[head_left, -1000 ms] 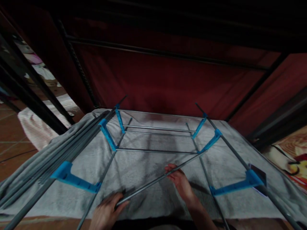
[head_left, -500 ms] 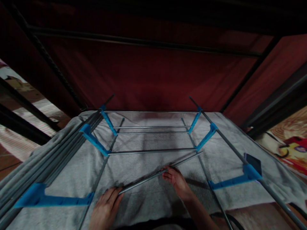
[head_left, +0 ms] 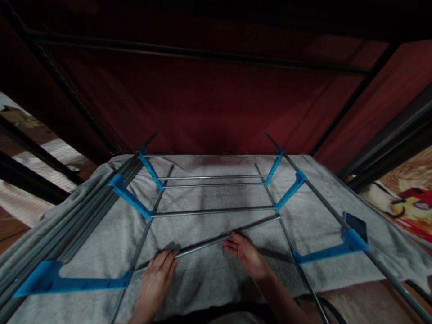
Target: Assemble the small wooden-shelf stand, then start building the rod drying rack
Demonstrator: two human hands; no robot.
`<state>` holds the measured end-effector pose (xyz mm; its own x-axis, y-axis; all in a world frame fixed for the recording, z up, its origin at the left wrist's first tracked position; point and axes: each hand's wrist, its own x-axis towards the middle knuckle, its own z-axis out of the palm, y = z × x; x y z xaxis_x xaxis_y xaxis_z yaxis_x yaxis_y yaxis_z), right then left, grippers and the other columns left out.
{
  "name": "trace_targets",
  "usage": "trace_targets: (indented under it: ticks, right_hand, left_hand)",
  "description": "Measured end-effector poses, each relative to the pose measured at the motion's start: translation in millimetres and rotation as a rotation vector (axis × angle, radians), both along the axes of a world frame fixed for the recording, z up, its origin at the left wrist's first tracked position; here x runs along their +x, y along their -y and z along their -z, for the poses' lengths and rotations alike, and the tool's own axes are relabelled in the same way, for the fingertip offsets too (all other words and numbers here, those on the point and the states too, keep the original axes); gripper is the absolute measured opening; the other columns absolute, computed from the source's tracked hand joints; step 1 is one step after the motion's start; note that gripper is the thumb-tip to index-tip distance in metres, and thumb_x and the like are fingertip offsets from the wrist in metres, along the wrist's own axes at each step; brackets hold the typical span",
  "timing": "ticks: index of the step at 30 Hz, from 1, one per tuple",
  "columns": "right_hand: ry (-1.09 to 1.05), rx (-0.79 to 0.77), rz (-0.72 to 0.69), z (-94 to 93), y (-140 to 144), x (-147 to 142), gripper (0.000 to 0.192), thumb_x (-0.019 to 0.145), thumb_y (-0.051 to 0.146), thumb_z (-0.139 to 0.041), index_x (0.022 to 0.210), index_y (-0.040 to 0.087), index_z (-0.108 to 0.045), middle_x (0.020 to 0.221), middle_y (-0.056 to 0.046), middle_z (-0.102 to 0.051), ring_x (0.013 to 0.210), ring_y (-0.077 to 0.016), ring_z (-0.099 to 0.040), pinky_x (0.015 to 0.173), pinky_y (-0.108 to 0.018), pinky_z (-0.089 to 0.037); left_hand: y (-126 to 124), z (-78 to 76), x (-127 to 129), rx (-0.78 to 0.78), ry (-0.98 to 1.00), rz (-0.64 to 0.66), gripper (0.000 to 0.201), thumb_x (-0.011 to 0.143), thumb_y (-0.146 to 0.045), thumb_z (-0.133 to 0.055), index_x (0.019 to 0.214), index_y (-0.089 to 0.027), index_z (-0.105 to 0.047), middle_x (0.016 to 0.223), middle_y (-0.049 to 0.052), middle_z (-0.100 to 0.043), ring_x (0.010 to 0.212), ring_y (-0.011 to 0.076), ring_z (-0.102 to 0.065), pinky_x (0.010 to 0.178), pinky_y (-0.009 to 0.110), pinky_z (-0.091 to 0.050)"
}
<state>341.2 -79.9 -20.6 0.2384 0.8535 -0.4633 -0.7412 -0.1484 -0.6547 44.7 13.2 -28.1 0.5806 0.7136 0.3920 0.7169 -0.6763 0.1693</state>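
A thin grey metal rod (head_left: 205,245) slants across the near part of a frame of grey tubes and blue plastic brackets. My left hand (head_left: 158,275) is closed over the rod, left of its middle, and the rod's left part sticks out beyond it towards the near left blue bracket (head_left: 81,282). With its fingertips, my right hand (head_left: 243,252) holds the rod near its middle. The rod's right end lies by the inner right tube (head_left: 285,234). Beyond it, several crossbars (head_left: 212,211) span the two inner tubes.
Grey fabric (head_left: 209,279) lies under the frame. Several loose tubes (head_left: 84,220) are bundled along the left side. A dark flat device (head_left: 357,226) rests by the near right bracket (head_left: 332,253). Dark bars and a red cloth (head_left: 216,103) stand at the back.
The rod has shifted left, and its left end now shows beyond my left hand. My left hand has moved a little right and away from me; my right hand slightly left.
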Motion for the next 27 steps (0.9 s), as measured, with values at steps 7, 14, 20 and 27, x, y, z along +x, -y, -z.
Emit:
trace_targets:
  ticks: [7,14,20,27]
  right_hand:
    - [-0.03,-0.013,-0.056,-1.1,0.2,-2.9,0.022,0.079,0.038,-0.065,0.084,0.018,-0.062,0.087,-0.007,-0.072,0.079,-0.0189,-0.066,0.083,-0.038,-0.05]
    - [0.026,0.047,-0.167,-5.8,8.9,-0.2,0.033,0.08,0.041,-0.063,0.098,0.014,-0.067,0.108,-0.014,-0.071,0.089,-0.0207,-0.067,0.088,-0.039,-0.049]
    - [0.302,-0.051,-0.137,-7.1,9.6,-5.5,0.036,0.076,0.049,-0.065,0.095,0.018,-0.068,0.097,-0.011,-0.072,0.081,-0.0225,-0.066,0.079,-0.04,-0.051]
    - [1.238,0.106,0.054,2.3,7.4,21.9,0.03,0.087,0.03,-0.053,0.113,0.026,-0.067,0.12,-0.007,-0.064,0.116,-0.0258,-0.054,0.107,-0.044,-0.037]
  left_hand:
    - [-11.5,4.3,1.2,-0.068,-0.003,0.002,0.038,0.097,-0.038,-0.038,0.111,-0.023,-0.07,0.11,0.006,-0.071,0.103,0.0205,-0.065,0.092,0.034,-0.052]
    - [-19.3,7.9,-0.2,-0.066,0.011,-0.004,0.037,0.097,-0.035,-0.037,0.11,-0.022,-0.069,0.109,0.007,-0.071,0.102,0.0211,-0.065,0.09,0.037,-0.053]
    - [-24.4,7.3,0.5,-0.101,0.028,-0.016,0.036,0.096,-0.035,-0.039,0.111,-0.022,-0.069,0.109,0.007,-0.07,0.103,0.0216,-0.064,0.091,0.037,-0.052]
    - [-30.1,2.3,4.6,-0.102,0.002,0.0,0.036,0.096,-0.033,-0.038,0.113,-0.022,-0.068,0.11,0.007,-0.069,0.104,0.0225,-0.062,0.094,0.04,-0.048]
